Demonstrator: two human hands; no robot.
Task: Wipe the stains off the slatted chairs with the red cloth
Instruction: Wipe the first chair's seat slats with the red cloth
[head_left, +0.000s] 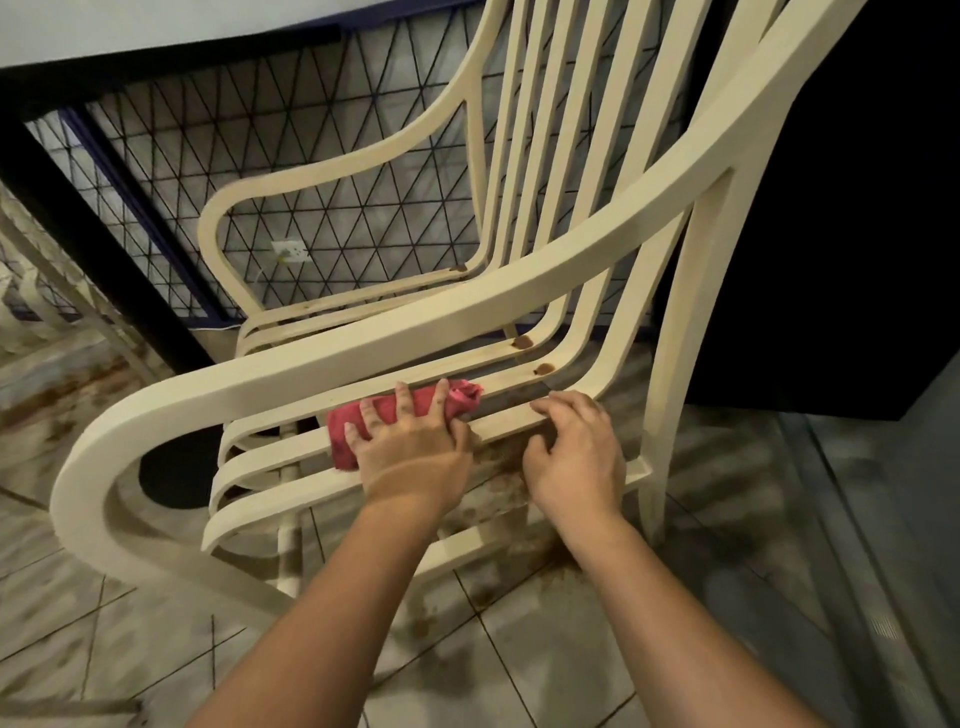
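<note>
**One slatted chair, one red cloth, two bare hands at the seat.**
A single cream chair (415, 332) stood in clear view on the stained tile floor (545, 649), before a black mesh screen (311, 182). Three brown spots (523, 342) showed where the seat slats bent up into the back: two to the right, one farther off. The one red cloth (340, 434) lay bunched across the near seat slats, under the near armrest. The left hand (410, 452) pressed down on it, fingers spread and fairly straight, gripping nothing. Just to its right, the right hand (571, 452) had its fingers curled over a seat slat (506, 423), clasping it. Both forearms reached in from the near edge.
</note>
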